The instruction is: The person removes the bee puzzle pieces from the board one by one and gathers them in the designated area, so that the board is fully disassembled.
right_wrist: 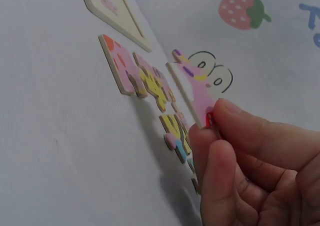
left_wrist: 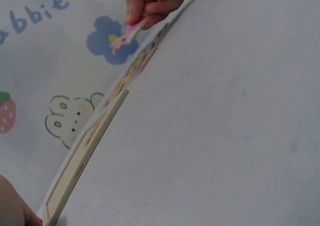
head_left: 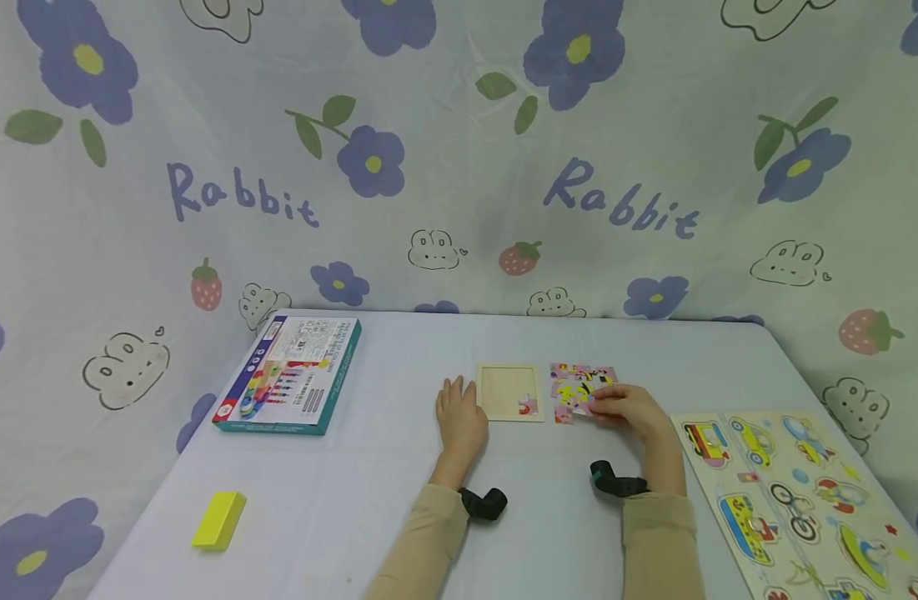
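Observation:
My right hand [head_left: 639, 410] pinches a pink jigsaw puzzle piece [right_wrist: 197, 93] between thumb and fingers, raised over the loose pieces. Those loose puzzle pieces [head_left: 567, 385], pink and yellow, lie clustered on the table beside a shallow wooden puzzle tray [head_left: 504, 387]. One pink piece [head_left: 529, 406] sits in the tray's near right corner. At the tray's left edge rests my left hand [head_left: 462, 422], its fingers extended forward. In the left wrist view only a bit of that hand [left_wrist: 15, 206] shows, at the tray's end.
A boxed game [head_left: 293, 375] lies at the back left of the white table [head_left: 398, 467]. A yellow block [head_left: 219, 521] is at the front left. On the right lies a large board [head_left: 796, 492] with vehicle pictures. A printed curtain [head_left: 459, 192] hangs behind the table.

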`<state>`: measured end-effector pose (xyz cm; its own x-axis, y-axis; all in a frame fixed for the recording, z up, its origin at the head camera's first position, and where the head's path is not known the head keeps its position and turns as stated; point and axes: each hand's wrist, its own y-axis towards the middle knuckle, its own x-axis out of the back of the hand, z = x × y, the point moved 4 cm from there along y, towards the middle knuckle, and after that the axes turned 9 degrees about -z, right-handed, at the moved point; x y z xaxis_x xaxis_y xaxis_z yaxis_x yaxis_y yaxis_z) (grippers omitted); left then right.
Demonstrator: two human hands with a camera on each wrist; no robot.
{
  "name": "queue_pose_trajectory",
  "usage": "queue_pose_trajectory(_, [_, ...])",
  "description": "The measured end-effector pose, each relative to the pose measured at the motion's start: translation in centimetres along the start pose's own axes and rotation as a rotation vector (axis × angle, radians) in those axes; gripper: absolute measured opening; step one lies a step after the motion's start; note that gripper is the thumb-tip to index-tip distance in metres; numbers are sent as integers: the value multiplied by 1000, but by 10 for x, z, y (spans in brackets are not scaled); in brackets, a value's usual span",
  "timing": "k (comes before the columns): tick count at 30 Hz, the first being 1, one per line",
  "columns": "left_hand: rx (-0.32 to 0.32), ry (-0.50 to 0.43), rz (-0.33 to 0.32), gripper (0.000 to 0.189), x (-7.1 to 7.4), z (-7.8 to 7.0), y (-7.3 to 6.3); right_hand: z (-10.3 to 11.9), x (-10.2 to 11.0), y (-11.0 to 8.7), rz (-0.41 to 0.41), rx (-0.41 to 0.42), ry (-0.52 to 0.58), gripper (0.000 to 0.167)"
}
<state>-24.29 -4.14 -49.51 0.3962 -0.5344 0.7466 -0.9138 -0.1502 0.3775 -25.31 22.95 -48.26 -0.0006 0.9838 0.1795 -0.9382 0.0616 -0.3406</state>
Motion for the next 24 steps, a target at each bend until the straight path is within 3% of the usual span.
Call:
queue_pose_trajectory(9, [2,-15,-4,41,1,1,-1,-2,1,-7,-81,-76,-221,34])
queue_pose_trajectory(24, [1,-17,4,41,0,-1,-1,-1,3,-6,-174,-28,-327,29])
